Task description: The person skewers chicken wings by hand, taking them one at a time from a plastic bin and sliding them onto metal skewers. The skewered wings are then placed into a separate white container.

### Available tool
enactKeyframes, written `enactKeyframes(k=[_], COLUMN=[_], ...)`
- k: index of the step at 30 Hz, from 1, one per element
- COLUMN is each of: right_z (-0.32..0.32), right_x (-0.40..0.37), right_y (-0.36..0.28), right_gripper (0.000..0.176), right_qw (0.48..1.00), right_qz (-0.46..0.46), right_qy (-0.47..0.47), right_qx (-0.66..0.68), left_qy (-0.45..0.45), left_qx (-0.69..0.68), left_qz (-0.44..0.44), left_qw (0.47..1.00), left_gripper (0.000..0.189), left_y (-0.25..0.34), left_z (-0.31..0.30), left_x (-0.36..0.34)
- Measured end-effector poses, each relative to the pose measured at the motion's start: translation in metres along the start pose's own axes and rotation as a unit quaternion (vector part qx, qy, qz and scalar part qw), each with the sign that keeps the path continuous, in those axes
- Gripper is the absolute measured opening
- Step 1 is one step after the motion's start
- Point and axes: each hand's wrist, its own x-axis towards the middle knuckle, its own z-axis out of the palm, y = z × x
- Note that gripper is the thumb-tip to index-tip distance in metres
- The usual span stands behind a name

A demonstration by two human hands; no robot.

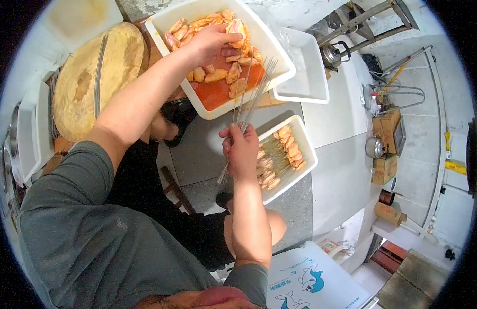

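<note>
My left hand (210, 46) reaches over a white tub (286, 72) of raw chicken wings in reddish marinade. Its fingers are closed on a chicken wing (238, 27). In my right hand (242, 154), closed as a fist, is a bundle of thin metal skewers (258, 92). Their upper ends fan out across the tub's near rim, and their lower ends stick out beneath the fist. Just beyond my right hand lies a smaller white tray (311, 154) with rows of skewered chicken pieces (291, 147).
On the left, more metal skewers (100, 72) lie across a round wooden chopping block (71, 98). Another white tub (303, 92) stands behind the chicken. Further right are a metal kettle (332, 54) and cardboard boxes (385, 167). A white lid with dolphin drawings (313, 280) sits near my right elbow.
</note>
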Motion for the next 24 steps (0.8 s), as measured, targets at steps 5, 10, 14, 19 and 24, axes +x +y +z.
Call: enactKeyframes(k=[5,10,14,19,24], right_z=[0.0023,0.0023,0.0002,-0.0015,-0.0013], right_x=[-0.0006,-0.0010,0.0011,0.0027,0.0029], right_y=[-0.0028,-0.0033,-0.0003,0.0026,0.0024], right_gripper=[0.010,0.008,0.009,0.010,0.010], right_qw=[1.000,1.000,0.999,0.999,0.997], right_qz=[-0.005,-0.011,-0.023,-0.027,-0.034], right_qy=[0.001,0.002,0.001,0.010,0.024], right_qx=[-0.010,-0.025,-0.027,-0.043,-0.063], left_qy=[0.036,0.060,0.038,0.031,0.029], left_qx=[0.007,0.042,0.037,0.027,0.032], left_qz=[-0.003,0.017,0.069,0.075,0.087], left_qw=[0.999,0.997,0.996,0.996,0.995], left_gripper=[0.023,0.024,0.025,0.024,0.022], left_y=[0.0048,0.0098,0.0049,0.0048,0.0037], left_z=[0.0036,0.0065,0.0020,0.0025,0.0043], left_x=[-0.0040,-0.0085,-0.0021,-0.0021,-0.0021])
